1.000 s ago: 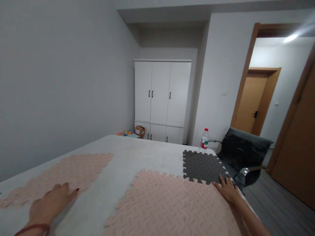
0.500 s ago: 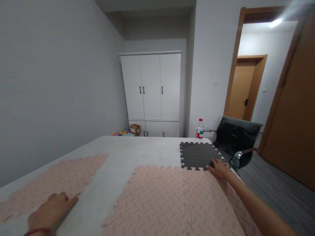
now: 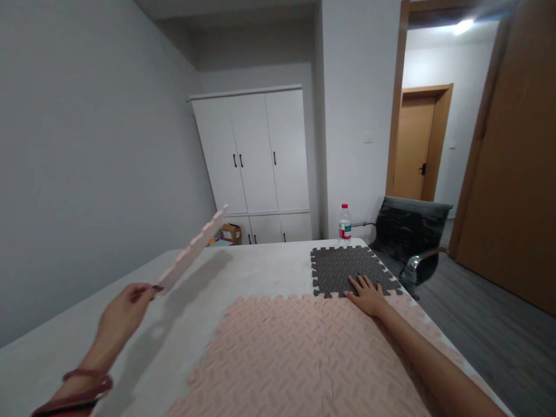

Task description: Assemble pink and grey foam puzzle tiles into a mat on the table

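My left hand pinches one edge of a pink foam mat tile, which is lifted off the table and tilted, seen nearly edge-on. My right hand lies flat with fingers spread, across the seam between a dark grey foam mat tile and the pink foam tiles in front of it. The grey tile has a toothed edge and lies at the far right of the table. A seam runs down the pink tiles, which cover the near middle and right.
The white table carries a clear bottle with a red cap at its far right corner. A black office chair stands beyond the right edge. A white cabinet and a cardboard box are behind the table.
My left hand has taken hold of the left pink tile and raised it off the table, up and to the right. My right hand has shifted slightly left, and the view has turned a little.
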### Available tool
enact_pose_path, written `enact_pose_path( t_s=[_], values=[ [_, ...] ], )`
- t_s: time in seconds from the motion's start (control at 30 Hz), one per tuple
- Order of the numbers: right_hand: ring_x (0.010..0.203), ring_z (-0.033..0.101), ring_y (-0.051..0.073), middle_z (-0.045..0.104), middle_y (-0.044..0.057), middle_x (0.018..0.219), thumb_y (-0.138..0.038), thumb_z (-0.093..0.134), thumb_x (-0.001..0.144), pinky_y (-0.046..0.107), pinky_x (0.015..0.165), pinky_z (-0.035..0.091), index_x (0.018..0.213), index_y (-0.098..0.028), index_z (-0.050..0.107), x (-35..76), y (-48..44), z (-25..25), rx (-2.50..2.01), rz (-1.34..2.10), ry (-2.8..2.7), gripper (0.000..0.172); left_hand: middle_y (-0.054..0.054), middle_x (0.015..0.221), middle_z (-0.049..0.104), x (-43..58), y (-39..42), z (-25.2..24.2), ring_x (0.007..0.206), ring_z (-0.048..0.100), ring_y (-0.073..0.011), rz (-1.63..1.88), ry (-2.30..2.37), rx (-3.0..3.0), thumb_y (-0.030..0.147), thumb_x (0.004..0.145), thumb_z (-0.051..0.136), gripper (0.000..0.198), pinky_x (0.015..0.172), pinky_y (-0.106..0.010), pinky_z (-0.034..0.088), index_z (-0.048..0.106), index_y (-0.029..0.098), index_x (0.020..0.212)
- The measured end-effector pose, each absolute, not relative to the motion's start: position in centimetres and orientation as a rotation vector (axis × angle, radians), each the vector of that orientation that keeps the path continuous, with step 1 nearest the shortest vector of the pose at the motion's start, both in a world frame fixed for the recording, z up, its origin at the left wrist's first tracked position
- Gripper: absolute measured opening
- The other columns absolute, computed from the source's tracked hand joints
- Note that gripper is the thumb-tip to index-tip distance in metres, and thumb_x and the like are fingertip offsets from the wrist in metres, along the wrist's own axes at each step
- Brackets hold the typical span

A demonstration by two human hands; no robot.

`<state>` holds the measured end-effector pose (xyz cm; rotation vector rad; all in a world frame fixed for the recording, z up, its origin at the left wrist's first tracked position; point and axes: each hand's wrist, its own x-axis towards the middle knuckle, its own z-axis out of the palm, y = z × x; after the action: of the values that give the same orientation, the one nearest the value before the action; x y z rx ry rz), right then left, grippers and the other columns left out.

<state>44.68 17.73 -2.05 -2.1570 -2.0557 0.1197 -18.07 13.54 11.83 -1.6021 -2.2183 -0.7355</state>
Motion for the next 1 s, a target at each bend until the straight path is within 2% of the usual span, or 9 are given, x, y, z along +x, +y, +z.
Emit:
enact_pose_path(
  t_s=[0.07, 0.2, 0.4, 0.5, 0.63, 0.73, 0.87, 1.0],
  values=[
    [0.137, 0.010, 0.029, 0.021, 0.009, 0.149, -0.071, 0.017, 0.080, 0.058, 0.103, 0.006, 0.143, -0.028, 0.020, 44.6, 17.8, -2.1, -2.161, 0.107, -2.061, 0.075, 0.012, 0.089, 0.064, -14.6, 15.8, 11.0, 0.088, 0.058, -0.0098, -0.827, -2.113, -1.872, 0.052, 0.085, 0.020, 0.043, 0.074, -0.016, 0.041, 0.048, 0.022, 0.096],
    [0.137, 0.009, 0.029, 0.020, 0.008, 0.150, -0.073, 0.014, 0.079, 0.057, 0.103, 0.006, 0.143, -0.029, 0.019, 44.3, 17.9, -2.0, -2.163, 0.123, -2.075, 0.078, 0.001, 0.102, 0.065, -9.0, 19.7, 7.5, 0.097, 0.058, -0.0142, -0.818, -1.889, -2.347, 0.055, 0.081, 0.033, 0.038, 0.082, -0.020, 0.043, 0.050, 0.022, 0.092],
    [0.137, 0.010, 0.029, 0.020, 0.008, 0.150, -0.073, 0.014, 0.079, 0.058, 0.104, 0.007, 0.143, -0.029, 0.021, 44.4, 17.8, -1.7, -2.165, 0.115, -2.073, 0.078, -0.001, 0.087, 0.065, -4.0, 21.7, 3.3, 0.084, 0.060, -0.0182, -0.636, -1.837, -2.490, 0.029, 0.077, 0.041, 0.019, 0.078, -0.027, 0.044, 0.056, 0.021, 0.086],
    [0.137, 0.012, 0.030, 0.022, 0.010, 0.149, -0.070, 0.017, 0.081, 0.058, 0.104, 0.009, 0.143, -0.025, 0.023, 44.1, 17.9, -0.9, -2.176, 0.112, -2.092, 0.077, -0.004, 0.090, 0.064, -3.4, 21.9, 2.6, 0.089, 0.058, -0.0204, -0.611, -1.857, -2.455, 0.023, 0.074, 0.044, 0.018, 0.083, -0.030, 0.040, 0.057, 0.020, 0.086],
    [0.136, 0.015, 0.029, 0.025, 0.014, 0.147, -0.069, 0.019, 0.082, 0.057, 0.105, 0.008, 0.140, -0.017, 0.031, 41.2, 18.4, 0.4, -2.028, 0.169, -2.212, 0.078, -0.005, 0.100, 0.062, -3.6, 21.8, 2.5, 0.098, 0.054, -0.0214, -0.560, -1.904, -2.412, 0.023, 0.074, 0.048, 0.020, 0.091, -0.033, 0.035, 0.059, 0.021, 0.090],
    [0.135, 0.019, 0.025, 0.024, 0.012, 0.148, -0.070, 0.021, 0.081, 0.053, 0.106, 0.014, 0.141, -0.017, 0.025, 37.5, 19.0, 0.7, -1.776, 0.395, -2.338, 0.080, -0.005, 0.102, 0.061, -3.6, 21.6, 2.6, 0.101, 0.053, -0.0214, -0.465, -1.938, -2.352, 0.023, 0.077, 0.049, 0.018, 0.094, -0.037, 0.033, 0.060, 0.020, 0.091],
    [0.136, 0.017, 0.026, 0.021, 0.014, 0.148, -0.068, 0.025, 0.082, 0.054, 0.106, 0.013, 0.143, -0.016, 0.020, 34.1, 20.2, 0.5, -1.690, 0.435, -2.372, 0.080, -0.005, 0.100, 0.060, -3.8, 21.7, 2.7, 0.097, 0.054, -0.0193, -0.309, -1.944, -2.300, 0.031, 0.086, 0.050, 0.020, 0.089, -0.041, 0.039, 0.059, 0.016, 0.096],
    [0.136, 0.017, 0.023, 0.022, 0.010, 0.149, -0.065, 0.025, 0.084, 0.052, 0.107, 0.009, 0.143, -0.021, 0.020, 34.0, 21.4, 0.3, -1.654, 0.446, -2.361, 0.074, -0.005, 0.100, 0.060, -4.1, 22.0, 3.0, 0.093, 0.056, -0.0171, -0.257, -1.939, -2.289, 0.036, 0.088, 0.049, 0.024, 0.083, -0.038, 0.045, 0.058, 0.015, 0.096]
  ],
)
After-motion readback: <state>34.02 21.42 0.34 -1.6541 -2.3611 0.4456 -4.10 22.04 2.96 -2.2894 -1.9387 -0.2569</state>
